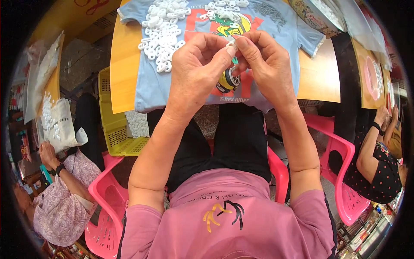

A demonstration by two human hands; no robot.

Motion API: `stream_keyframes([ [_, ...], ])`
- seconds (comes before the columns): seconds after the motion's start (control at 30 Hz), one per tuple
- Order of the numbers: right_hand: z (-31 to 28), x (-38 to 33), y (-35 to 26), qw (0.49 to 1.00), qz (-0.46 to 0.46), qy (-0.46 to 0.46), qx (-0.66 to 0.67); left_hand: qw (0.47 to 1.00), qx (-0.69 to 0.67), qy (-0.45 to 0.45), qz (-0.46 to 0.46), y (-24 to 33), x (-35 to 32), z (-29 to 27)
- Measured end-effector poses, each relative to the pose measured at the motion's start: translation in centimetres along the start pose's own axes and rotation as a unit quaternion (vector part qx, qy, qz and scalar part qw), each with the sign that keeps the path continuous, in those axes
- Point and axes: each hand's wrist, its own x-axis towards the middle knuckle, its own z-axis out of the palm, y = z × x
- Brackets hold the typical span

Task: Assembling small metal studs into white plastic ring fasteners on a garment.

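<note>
I have the left hand [196, 71] and right hand [271, 62] pinched narrow, their tips meeting around a small white piece [230, 40], partly hidden from me. Left of the grip, a heap of white pieces [159, 32] lies on the blue shirt [151, 88]; beyond it sits a smaller white cluster [221, 7], with grey bits [269, 13] farther right.

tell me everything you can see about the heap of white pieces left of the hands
The heap is many small, white, rounded pieces, smooth and plastic-looking; several plainly show two holes. They lie loose at mixed angles, some overlapping, in a long, uneven band from the picture's top edge toward the person. The heap rests on a blue shirt spread over the table. Its near end lies beside the left hand, which does not grasp it.
</note>
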Motion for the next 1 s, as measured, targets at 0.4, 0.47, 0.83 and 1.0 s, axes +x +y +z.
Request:
stream_keyframes([
  [0.4,0.03,-0.02,0.35,0.993,0.014,-0.003,0.114,0.999,-0.02,-0.024,-0.013,0.74,0.03,0.09],
  [0.47,0.1,-0.07,0.18,0.996,0.009,-0.001,0.086,1.0,-0.017,-0.015,-0.007,0.38,0.06,0.11],
  [0.83,0.45,-0.18,0.41,0.996,0.0,0.008,0.086,1.0,-0.022,-0.013,-0.012,0.3,0.04,-0.19],
  [1.0,0.3,-0.21,0.32,0.999,-0.008,0.004,0.046,1.0,-0.017,-0.015,-0.01,0.29,0.04,-0.28],
])
